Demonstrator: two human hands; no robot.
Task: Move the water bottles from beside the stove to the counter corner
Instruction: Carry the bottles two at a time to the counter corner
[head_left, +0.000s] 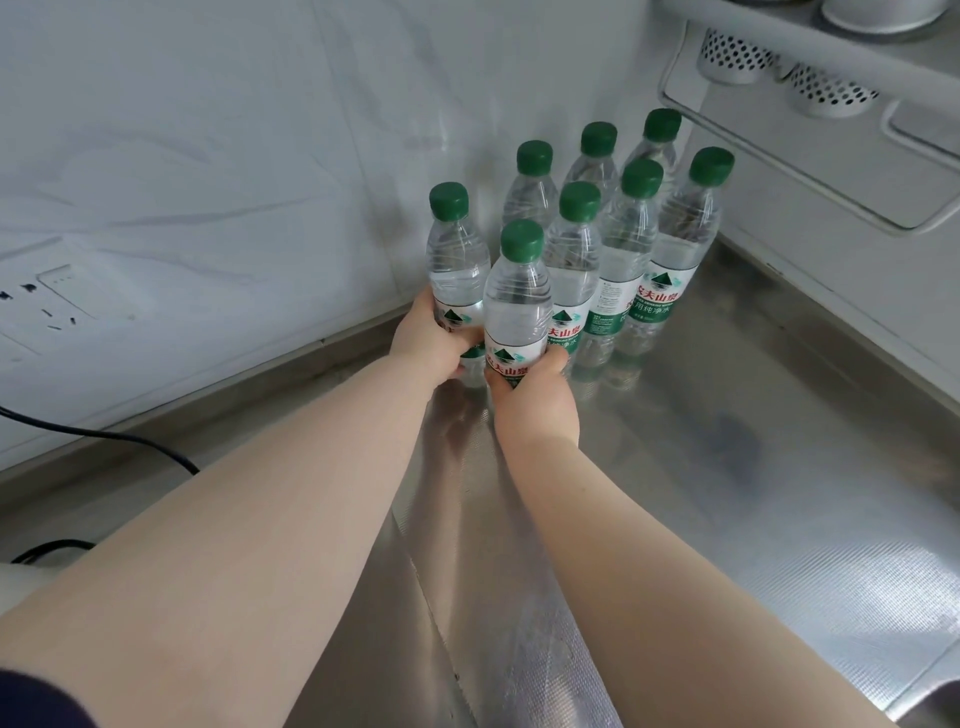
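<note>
Several clear water bottles (623, 244) with green caps and green-and-white labels stand upright in two rows in the counter corner, against the white wall. My left hand (426, 343) is wrapped around the lower part of the leftmost bottle (457, 254), next to the wall. My right hand (535, 400) grips the base of the nearest bottle (517, 301), just in front of the group. Both held bottles are upright and close to the silver counter (701, 467); whether they touch it is hidden by my hands.
A white dish rack (810, 140) with perforated cups juts over the counter at the right, near the bottle caps. A wall socket (57, 296) and a black cable (130, 441) lie at the left. Foil lining covers the counter toward me.
</note>
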